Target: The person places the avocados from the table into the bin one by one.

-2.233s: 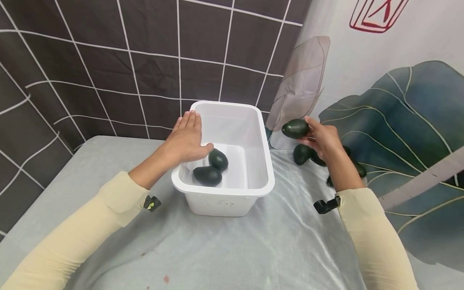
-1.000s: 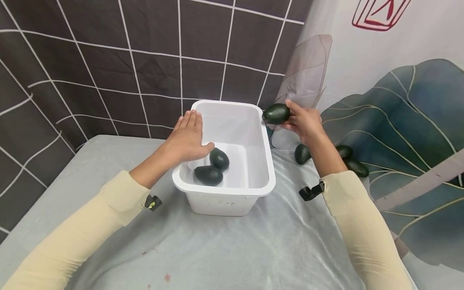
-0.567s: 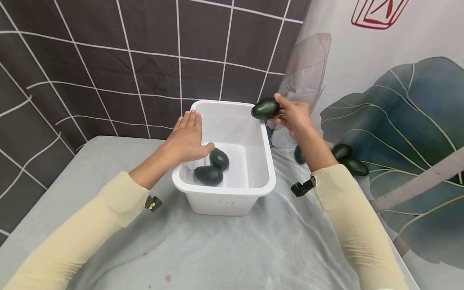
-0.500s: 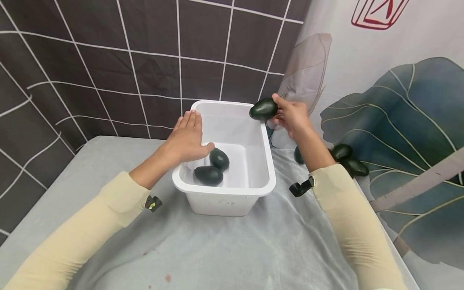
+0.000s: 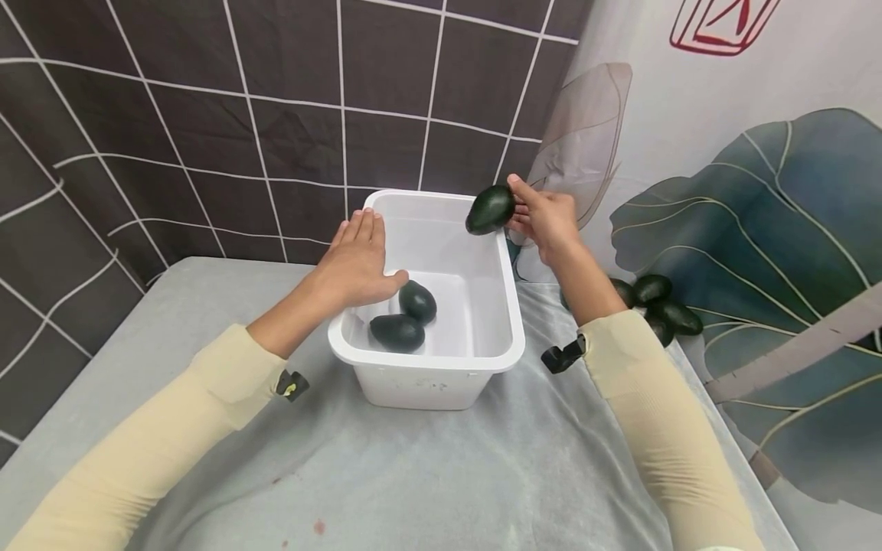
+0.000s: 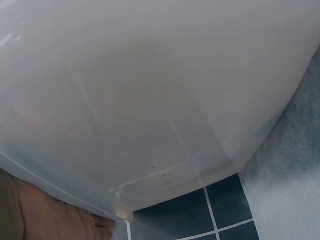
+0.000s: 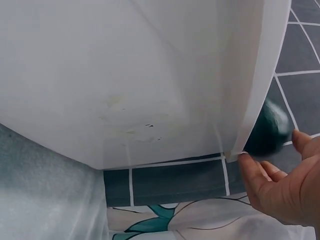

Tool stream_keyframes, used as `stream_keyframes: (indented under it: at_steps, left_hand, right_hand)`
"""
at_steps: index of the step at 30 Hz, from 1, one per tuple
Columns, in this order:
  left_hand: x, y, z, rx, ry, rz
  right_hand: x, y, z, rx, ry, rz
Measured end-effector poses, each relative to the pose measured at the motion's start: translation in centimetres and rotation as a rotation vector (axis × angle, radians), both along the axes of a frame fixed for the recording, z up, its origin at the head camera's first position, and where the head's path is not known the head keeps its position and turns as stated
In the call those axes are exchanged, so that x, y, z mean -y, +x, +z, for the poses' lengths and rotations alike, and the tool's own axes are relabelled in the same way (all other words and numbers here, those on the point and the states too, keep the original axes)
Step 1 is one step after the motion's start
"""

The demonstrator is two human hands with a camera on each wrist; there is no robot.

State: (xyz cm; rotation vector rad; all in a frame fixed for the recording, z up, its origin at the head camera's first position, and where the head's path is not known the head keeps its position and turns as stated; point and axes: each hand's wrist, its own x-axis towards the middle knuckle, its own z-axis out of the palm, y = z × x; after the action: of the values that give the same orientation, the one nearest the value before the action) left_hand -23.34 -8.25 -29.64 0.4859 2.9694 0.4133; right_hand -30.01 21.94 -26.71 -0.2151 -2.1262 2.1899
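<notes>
A smooth dark green avocado is over the right back corner of the white plastic tub, off the fingertips of my right hand. In the right wrist view this avocado is blurred behind the tub's rim, and the thumb and fingers of the right hand are spread apart. My left hand lies flat with straight fingers along the tub's left rim. Its fingers show under the tub wall in the left wrist view. Two avocados lie on the tub's floor, at the near left.
Several more avocados lie on the grey cloth right of the tub, partly behind my right forearm. Behind the tub stands a dark wall covering with white grid lines. A leaf-patterned curtain hangs on the right.
My right hand has carried an avocado leftward from the pile to the tub's rim, and its fingers have since spread as the avocado tilts. My left hand has stayed in place.
</notes>
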Motion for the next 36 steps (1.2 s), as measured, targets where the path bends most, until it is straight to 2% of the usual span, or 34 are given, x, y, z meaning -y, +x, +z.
stream_keyframes:
  at_steps: [10, 17, 29, 36]
  left_hand:
    - [0.0, 0.0, 0.1, -0.007, 0.004, -0.002]
    - [0.1, 0.0, 0.0, -0.017, 0.010, -0.005]
    - [0.0, 0.0, 0.1, -0.010, 0.009, -0.004]
    - [0.0, 0.2, 0.3, -0.005, 0.003, -0.007]
  right_hand:
    - [-0.3, 0.1, -0.5, -0.021, 0.034, -0.001]
    - [-1.3, 0.2, -1.1, -0.019, 0.013, -0.010]
    - [-2.8, 1.0, -2.0, 0.015, 0.074, 0.003]
    - [-3.6, 1.6, -2.3, 0.018, 0.065, 0.003]
